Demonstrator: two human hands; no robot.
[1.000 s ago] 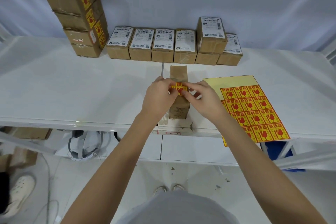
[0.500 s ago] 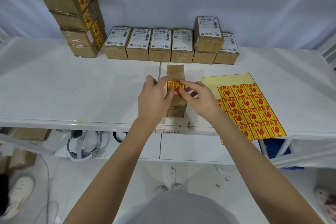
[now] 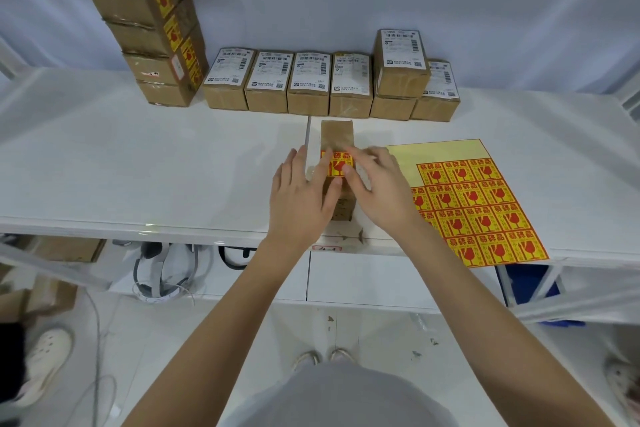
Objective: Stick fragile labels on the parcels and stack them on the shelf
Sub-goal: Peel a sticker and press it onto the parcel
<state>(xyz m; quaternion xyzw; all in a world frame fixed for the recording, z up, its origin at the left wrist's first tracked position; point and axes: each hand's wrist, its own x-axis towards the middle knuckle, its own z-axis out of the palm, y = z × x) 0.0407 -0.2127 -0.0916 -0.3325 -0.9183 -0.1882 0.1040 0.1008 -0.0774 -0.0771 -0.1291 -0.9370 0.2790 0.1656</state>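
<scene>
Parcel (image 3: 336, 139) lies flat on white desk (image 3: 138, 166), between both hands. Left hand (image 3: 300, 198) against parcel's left side, fingers extended, thumb across top: steadying, not clasped. Right hand (image 3: 379, 189) pressing fragile label (image 3: 335, 163) onto parcel top with fingertips, blurred; grip flat, holding nothing. Label sheet (image 3: 485, 204) just right of right hand. Row of parcels (image 3: 311, 83) beyond hands; labelled stack (image 3: 152, 28) far left of them.
</scene>
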